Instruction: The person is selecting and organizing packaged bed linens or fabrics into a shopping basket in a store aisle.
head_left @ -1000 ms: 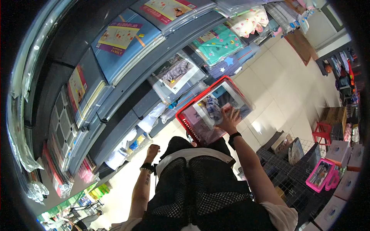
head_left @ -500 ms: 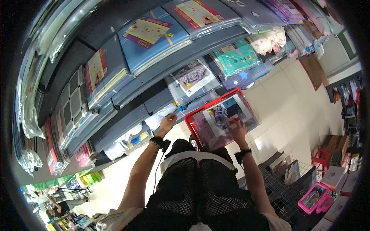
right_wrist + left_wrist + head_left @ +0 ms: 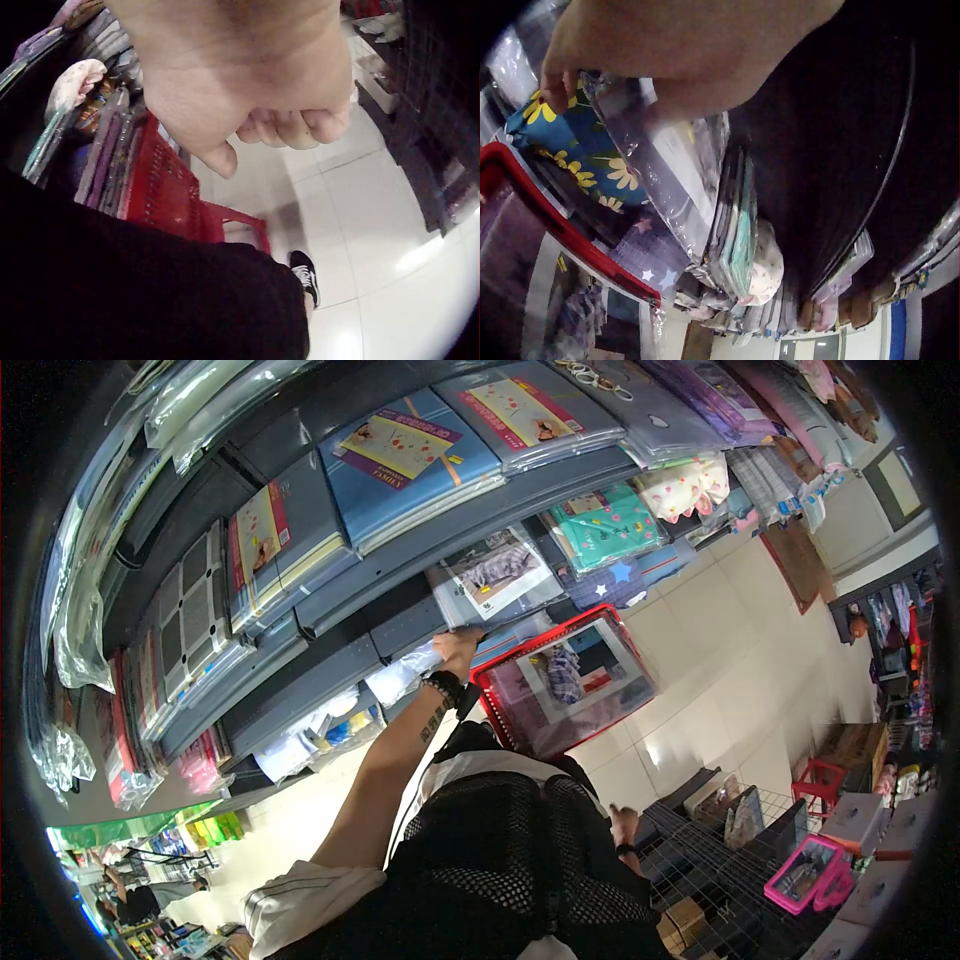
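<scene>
My left hand (image 3: 457, 648) is at the front edge of a clear-wrapped bedding set (image 3: 500, 574) on the lower shelf. In the left wrist view, its fingers bend at the corner of that pack, thumb side over the top; the fingertips are partly hidden. Below it shows a blue pack with yellow flowers (image 3: 585, 154). My right hand (image 3: 624, 824) hangs beside my body, fingers loosely curled and holding nothing. Between me and the shelf is a red basket (image 3: 508, 732), with another wrapped bedding set (image 3: 590, 695) with a plaid picture lying in it.
Blue and grey bedding packs (image 3: 412, 460) line the upper shelf. A teal pack (image 3: 605, 525) lies farther along the lower one. To my right stands a black wire rack (image 3: 690, 860) with a pink-framed case (image 3: 810, 870). A red stool (image 3: 820, 780) is behind it.
My right hand has left the bedding pack in the basket and dropped to my side. My left hand has risen and reached forward to the pack on the lower shelf.
</scene>
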A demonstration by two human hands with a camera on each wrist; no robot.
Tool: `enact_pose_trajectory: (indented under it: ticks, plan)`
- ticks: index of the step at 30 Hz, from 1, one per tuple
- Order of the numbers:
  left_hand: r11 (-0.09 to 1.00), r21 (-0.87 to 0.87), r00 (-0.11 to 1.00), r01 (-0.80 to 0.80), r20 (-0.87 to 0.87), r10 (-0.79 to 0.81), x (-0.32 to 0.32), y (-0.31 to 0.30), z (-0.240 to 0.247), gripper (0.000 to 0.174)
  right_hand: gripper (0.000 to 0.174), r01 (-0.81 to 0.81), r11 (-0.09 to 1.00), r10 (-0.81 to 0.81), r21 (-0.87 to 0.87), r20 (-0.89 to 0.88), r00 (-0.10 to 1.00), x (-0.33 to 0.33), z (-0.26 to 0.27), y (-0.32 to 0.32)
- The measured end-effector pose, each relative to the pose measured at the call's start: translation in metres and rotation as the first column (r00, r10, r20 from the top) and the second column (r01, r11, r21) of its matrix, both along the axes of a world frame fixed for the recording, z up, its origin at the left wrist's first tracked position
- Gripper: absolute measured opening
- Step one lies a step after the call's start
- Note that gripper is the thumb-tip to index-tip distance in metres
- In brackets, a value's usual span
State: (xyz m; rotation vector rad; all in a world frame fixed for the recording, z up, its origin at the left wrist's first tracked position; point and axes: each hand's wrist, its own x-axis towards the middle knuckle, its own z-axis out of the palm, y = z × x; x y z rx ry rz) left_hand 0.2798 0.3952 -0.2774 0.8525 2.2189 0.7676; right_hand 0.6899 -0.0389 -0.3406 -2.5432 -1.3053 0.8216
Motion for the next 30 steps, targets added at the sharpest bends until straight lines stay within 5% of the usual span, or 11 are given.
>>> enact_pose_trajectory:
  ticks: [3, 4, 8, 9, 11, 13, 15, 18, 25, 27, 30]
  plan:
    - [0.998, -0.03, 0.794, -0.047, 0.605, 0.055, -0.017, -0.002, 0.011, 0.052, 0.031, -0.333, 0.943, 0.332, -0.017, 0.128, 0.935, 0.005, -0.018, -0.049]
    - [0.997, -0.047, 0.646, -0.056, 0.76, 0.072, -0.024, -0.002, 0.011, 0.047, 0.017, -0.113, 0.993, 0.114, -0.035, 0.03, 0.993, -0.002, -0.02, -0.052]
    - [0.957, 0.229, 0.6, 0.18, 0.745, -0.291, -0.048, -0.002, -0.027, 0.019, 0.015, 0.015, 0.965, 0.003, -0.262, 0.068, 0.998, -0.011, -0.013, -0.047]
    - [0.957, 0.23, 0.599, 0.178, 0.746, -0.291, -0.048, -0.005, -0.014, 0.019, 0.019, -0.261, 0.96, 0.239, 0.101, 0.195, 0.951, -0.008, -0.019, -0.046]
    - [0.641, 0.267, 0.681, 0.72, -0.091, -0.727, -0.046, -0.013, 0.028, 0.018, 0.027, -0.539, 0.742, 0.392, 0.398, 0.394, 0.831, 0.009, -0.049, -0.043]
    - [0.802, 0.229, 0.75, 0.552, 0.285, -0.597, -0.044, -0.004, 0.032, 0.021, 0.021, 0.223, 0.972, -0.182, 0.08, -0.349, 0.919, 0.02, -0.059, -0.026]
    - [0.917, 0.108, 0.7, 0.384, 0.613, -0.365, -0.043, 0.009, 0.031, 0.024, 0.039, -0.05, 0.986, 0.068, 0.16, -0.113, 0.991, 0.015, -0.036, -0.002]
    - [0.983, -0.182, 0.314, 0.016, 0.935, 0.168, -0.044, 0.03, 0.013, 0.023, 0.036, 0.399, 0.915, -0.299, 0.054, -0.572, 0.764, 0.003, 0.009, 0.033]
    - [0.971, 0.216, 0.277, -0.101, 0.944, -0.181, -0.03, 0.023, 0.085, 0.016, 0.034, 0.473, 0.879, -0.392, -0.058, -0.653, 0.648, -0.001, 0.014, 0.059]
    - [0.948, 0.312, 0.57, 0.07, 0.767, -0.294, -0.031, 0.012, 0.099, 0.022, 0.031, 0.435, 0.898, -0.378, -0.061, -0.61, 0.696, -0.004, 0.012, 0.06]
    - [0.894, 0.399, 0.559, 0.203, 0.702, -0.44, -0.039, -0.022, 0.126, 0.032, 0.027, 0.369, 0.929, -0.315, -0.031, -0.588, 0.745, 0.001, 0.003, 0.047]
